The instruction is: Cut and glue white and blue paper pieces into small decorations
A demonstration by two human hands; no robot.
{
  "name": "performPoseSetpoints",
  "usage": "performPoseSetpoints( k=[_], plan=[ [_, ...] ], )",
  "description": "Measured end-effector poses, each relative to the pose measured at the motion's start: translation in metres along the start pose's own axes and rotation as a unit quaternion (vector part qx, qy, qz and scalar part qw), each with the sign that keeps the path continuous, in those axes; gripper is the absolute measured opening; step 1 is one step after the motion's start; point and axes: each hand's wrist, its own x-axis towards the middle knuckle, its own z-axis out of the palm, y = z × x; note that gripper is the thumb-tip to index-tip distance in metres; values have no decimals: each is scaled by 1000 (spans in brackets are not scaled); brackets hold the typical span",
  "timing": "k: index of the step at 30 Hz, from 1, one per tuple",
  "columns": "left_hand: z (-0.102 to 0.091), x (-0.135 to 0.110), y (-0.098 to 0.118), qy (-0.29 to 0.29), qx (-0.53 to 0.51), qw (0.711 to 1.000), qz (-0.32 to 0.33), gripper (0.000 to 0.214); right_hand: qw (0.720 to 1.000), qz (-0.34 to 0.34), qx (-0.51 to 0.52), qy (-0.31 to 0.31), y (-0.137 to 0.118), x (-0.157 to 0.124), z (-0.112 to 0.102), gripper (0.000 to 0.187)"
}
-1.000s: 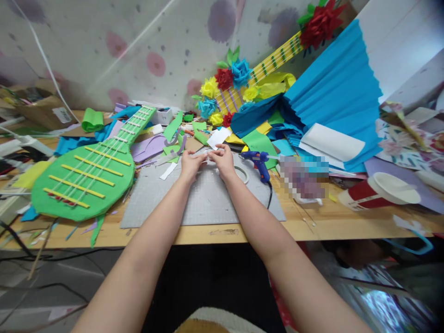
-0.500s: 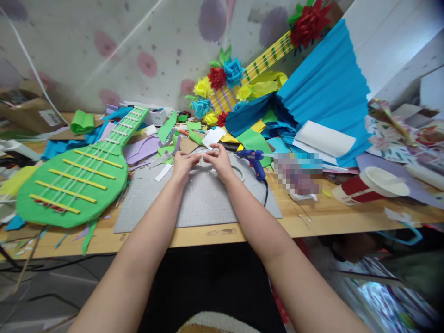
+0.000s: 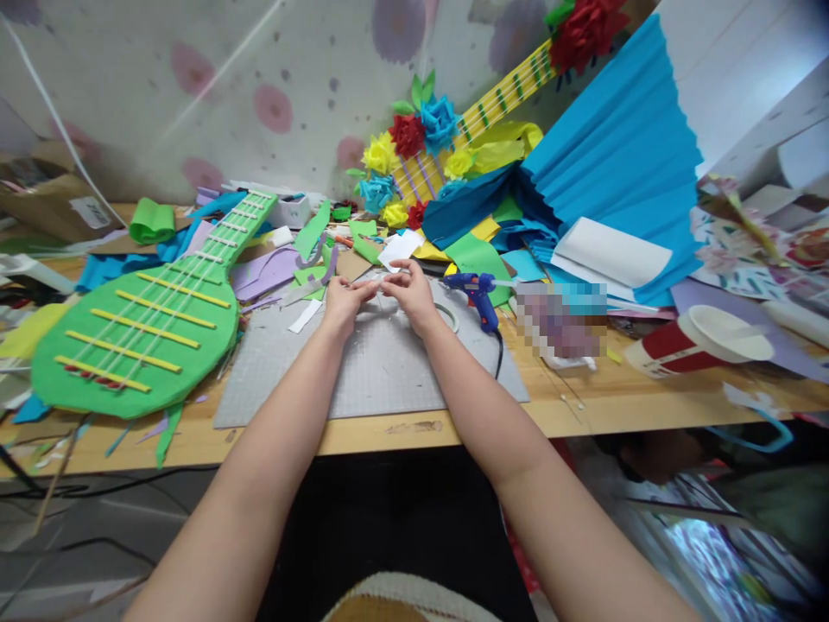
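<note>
My left hand [image 3: 345, 304] and my right hand [image 3: 412, 298] meet over the far half of a grey cutting mat [image 3: 382, 380]. Both have their fingertips pinched close together on something small and pale that I cannot make out. By my right wrist a whitish ring, like a roll of tape [image 3: 452, 316], lies partly hidden on the mat. Just right of it rests a blue glue gun [image 3: 477, 298] with a black cord. A white paper strip [image 3: 305, 316] lies left of my left hand, and a white paper piece [image 3: 400, 249] sits beyond my fingers.
At left lies a green paper lute [image 3: 139, 337] with yellow bars and white strings. Behind stand a yellow flowered instrument [image 3: 420, 177] and pleated blue paper [image 3: 609, 164]. A red and white cup [image 3: 696, 341] is at right. Colourful scraps [image 3: 272, 272] cover the back.
The view has shifted slightly. Both hands stay pinched in nearly the same place, with only small finger movement.
</note>
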Motion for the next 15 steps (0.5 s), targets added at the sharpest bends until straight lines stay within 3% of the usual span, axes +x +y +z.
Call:
performPoseSetpoints(
  k=[8, 15],
  plan=[
    [2, -3, 6, -11, -25, 999, -39, 49, 999, 26, 30, -26, 6, 1, 0, 55],
    [-3, 2, -5, 6, -4, 1000, 5, 52, 998, 51, 7, -32, 10, -3, 5, 51]
  ],
)
